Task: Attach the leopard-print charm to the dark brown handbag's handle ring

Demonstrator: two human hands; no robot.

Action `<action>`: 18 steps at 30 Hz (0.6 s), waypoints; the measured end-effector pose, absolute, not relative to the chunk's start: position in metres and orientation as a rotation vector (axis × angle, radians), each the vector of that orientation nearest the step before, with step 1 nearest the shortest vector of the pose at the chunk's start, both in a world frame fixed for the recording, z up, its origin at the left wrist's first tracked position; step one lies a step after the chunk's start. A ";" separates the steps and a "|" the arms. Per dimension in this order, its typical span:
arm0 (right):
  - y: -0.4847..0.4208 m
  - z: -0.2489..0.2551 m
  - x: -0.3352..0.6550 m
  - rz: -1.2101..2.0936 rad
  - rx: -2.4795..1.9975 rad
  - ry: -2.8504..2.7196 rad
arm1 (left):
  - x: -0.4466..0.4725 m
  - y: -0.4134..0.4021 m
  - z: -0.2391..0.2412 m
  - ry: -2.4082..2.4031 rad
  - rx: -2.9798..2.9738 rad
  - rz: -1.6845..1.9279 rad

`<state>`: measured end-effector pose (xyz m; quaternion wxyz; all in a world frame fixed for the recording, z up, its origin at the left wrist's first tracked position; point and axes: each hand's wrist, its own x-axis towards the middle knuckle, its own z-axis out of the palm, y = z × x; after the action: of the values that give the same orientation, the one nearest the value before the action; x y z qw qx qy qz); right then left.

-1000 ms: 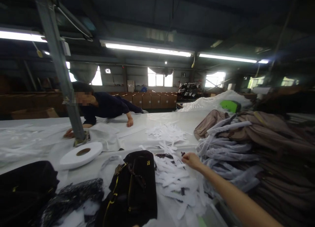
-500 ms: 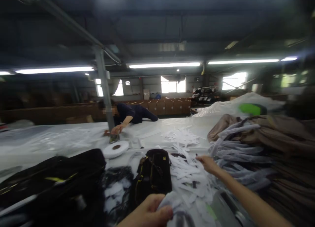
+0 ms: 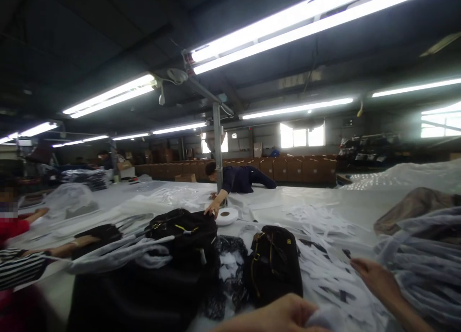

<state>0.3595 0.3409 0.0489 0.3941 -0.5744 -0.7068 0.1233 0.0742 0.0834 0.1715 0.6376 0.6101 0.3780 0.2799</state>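
At the near edge the left hand (image 3: pixel 284 315) has its fingers curled over a bunch of pale grey fabric (image 3: pixel 326 319), gripping it — only the top of the hand and the top of the bunch show above the lower edge. To its right the right hand (image 3: pixel 374 279) lies stretched out flat, fingers loosely extended toward the left and closed on nothing, resting on the white strips (image 3: pixel 327 274) strewn over the table. Just right of that hand is a stack of grey wrapped bundles (image 3: pixel 421 264), with a brown garment (image 3: pixel 414 207) lying behind it.

Just beyond the left hand stands a black bag with yellow trim (image 3: pixel 275 267), upright on the white table (image 3: pixel 317 197). Left of it is a dark mottled cloth (image 3: pixel 228 274), then a second black bag (image 3: pixel 183 226) resting on a larger dark heap that runs to the near left.

Farther off, a person in dark clothes (image 3: pixel 239 178) leans over the table beside a grey post (image 3: pixel 217 144), one hand reaching down to the second bag, close to a white tape roll (image 3: pixel 226 215). At the far left edge a striped sleeve (image 3: pixel 18 269) and a bare forearm belong to another person — a red sleeve shows above it. Cardboard boxes (image 3: pixel 295 168) line the far wall.
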 end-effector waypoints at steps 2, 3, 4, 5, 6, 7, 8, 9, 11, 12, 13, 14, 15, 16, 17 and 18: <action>0.337 0.054 0.355 0.366 -1.414 -1.735 | 0.078 0.076 0.177 0.847 1.410 0.674; 0.335 0.058 0.352 0.403 -1.393 -1.692 | 0.080 0.073 0.180 0.842 1.408 0.696; 0.333 0.063 0.349 0.450 -1.376 -1.642 | 0.083 0.071 0.183 0.846 1.401 0.722; 0.329 0.070 0.346 0.505 -1.363 -1.586 | 0.085 0.070 0.187 0.868 1.388 0.751; 0.324 0.077 0.343 0.561 -1.353 -1.532 | 0.088 0.070 0.191 0.905 1.377 0.772; 0.315 0.087 0.340 0.604 -1.345 -1.490 | 0.090 0.070 0.197 0.949 1.369 0.792; 0.303 0.097 0.338 0.649 -1.319 -1.441 | 0.092 0.070 0.203 0.984 1.365 0.812; 0.285 0.108 0.336 0.697 -1.275 -1.397 | 0.093 0.070 0.209 0.998 1.366 0.833; 0.236 0.131 0.332 0.836 -1.073 -1.254 | 0.096 0.067 0.225 0.948 1.371 0.873; 0.206 0.142 0.330 0.942 -0.947 -1.219 | 0.097 0.065 0.233 0.896 1.379 0.887; 0.174 0.150 0.326 1.045 -0.854 -1.217 | 0.098 0.064 0.240 0.845 1.389 0.888; 0.143 0.157 0.321 1.132 -0.807 -1.218 | 0.098 0.063 0.245 0.798 1.405 0.885; 0.115 0.160 0.315 1.216 -0.804 -1.234 | 0.099 0.065 0.249 0.776 1.419 0.881; 0.090 0.161 0.309 1.297 -0.826 -1.266 | 0.100 0.069 0.250 0.769 1.422 0.880; 0.071 0.159 0.304 1.368 -0.847 -1.301 | 0.101 0.074 0.249 0.779 1.418 0.882; 0.056 0.155 0.299 1.412 -0.875 -1.321 | 0.102 0.081 0.246 0.800 1.410 0.880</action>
<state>0.2995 0.0557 0.1548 0.4877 -0.3597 -0.5434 0.5808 0.1016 0.0812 0.2459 0.6039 0.6091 0.3458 0.3804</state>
